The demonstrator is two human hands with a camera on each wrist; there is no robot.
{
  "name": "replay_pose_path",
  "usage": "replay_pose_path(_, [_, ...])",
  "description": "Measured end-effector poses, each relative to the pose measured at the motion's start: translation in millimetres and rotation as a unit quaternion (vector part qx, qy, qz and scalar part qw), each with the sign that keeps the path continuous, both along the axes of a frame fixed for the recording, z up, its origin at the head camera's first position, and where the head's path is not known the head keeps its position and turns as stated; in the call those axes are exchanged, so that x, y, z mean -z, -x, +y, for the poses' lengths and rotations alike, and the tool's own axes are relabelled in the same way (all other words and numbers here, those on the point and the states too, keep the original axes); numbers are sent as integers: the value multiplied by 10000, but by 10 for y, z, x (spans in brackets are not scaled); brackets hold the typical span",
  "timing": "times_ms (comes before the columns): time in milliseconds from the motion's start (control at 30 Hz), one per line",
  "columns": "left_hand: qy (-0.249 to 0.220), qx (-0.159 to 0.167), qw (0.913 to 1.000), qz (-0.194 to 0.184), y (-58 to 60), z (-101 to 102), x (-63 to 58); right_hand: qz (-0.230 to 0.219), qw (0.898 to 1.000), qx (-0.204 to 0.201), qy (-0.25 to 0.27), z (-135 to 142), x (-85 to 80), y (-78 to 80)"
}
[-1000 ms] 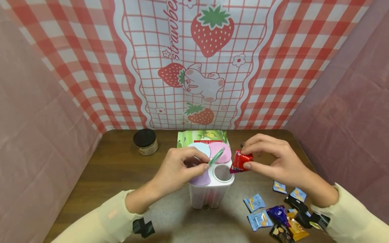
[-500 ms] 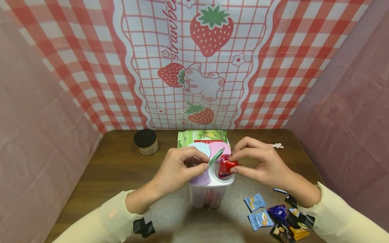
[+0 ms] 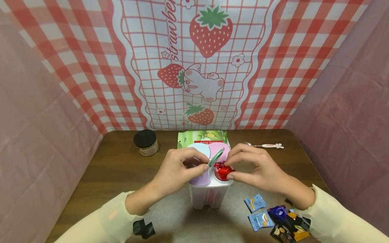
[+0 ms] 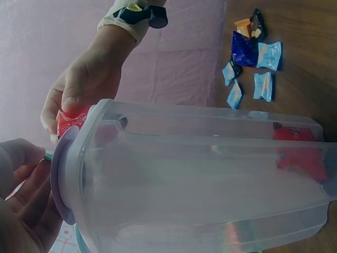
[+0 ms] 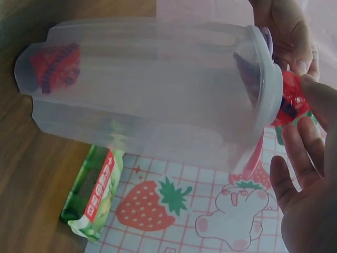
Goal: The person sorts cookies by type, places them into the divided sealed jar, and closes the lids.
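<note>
A tall translucent container (image 3: 209, 197) with a white rim stands mid-table. Its round lids are light blue (image 3: 199, 147), pink (image 3: 220, 150) and purple (image 3: 200, 179). My left hand (image 3: 179, 168) pinches the raised green lid (image 3: 216, 157) between thumb and fingertips. My right hand (image 3: 259, 167) holds a shiny red snack packet (image 3: 223, 171) in the uncovered round opening. Part of this packet is inside below the rim, as the right wrist view shows. Another red packet (image 4: 300, 155) lies at the container's bottom.
Blue snack packets (image 3: 260, 220), a purple one (image 3: 278, 213) and several others lie at the front right. Behind the container is a green pouch (image 3: 203, 135). A black-lidded jar (image 3: 146, 142) stands back left; a white-handled spoon (image 3: 271, 145) lies back right.
My right hand has moved left with the red packet, from beside the container into its round opening. The spoon has come into view behind it. My left hand stays put with the green lid.
</note>
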State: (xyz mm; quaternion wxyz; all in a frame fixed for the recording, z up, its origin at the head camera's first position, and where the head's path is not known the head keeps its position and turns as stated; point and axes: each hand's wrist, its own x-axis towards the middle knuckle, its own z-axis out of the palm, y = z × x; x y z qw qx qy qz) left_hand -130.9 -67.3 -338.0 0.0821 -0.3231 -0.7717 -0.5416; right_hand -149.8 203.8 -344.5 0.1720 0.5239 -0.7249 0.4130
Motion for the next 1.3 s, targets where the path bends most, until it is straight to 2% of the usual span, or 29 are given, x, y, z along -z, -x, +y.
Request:
replay_pose_path(200, [-20,11,10000,-1,4,-2,12,-298,9993,134,-158,54,52,-7])
replay_pose_path(433, [-14,7,10000,-27,0,-6,8,3,10000,23,-43,34,123,-2])
replay_pose_path(733, [-23,23,10000,7,5,-5,32,121,9989,-111,-440,50,155,5])
replay_pose_path(933, [16,-60,9999,86,23,-13,35,49,9994,30,-343,56,196,13])
replay_pose_path(1133, [27,-62,9999,83,25,-15,29,-245,9992,81,-297,139,175,11])
replay_pose_path(1300, [-5,-82,9999,104,27,-10,26,-434,9971,503,-384,349,192,-3])
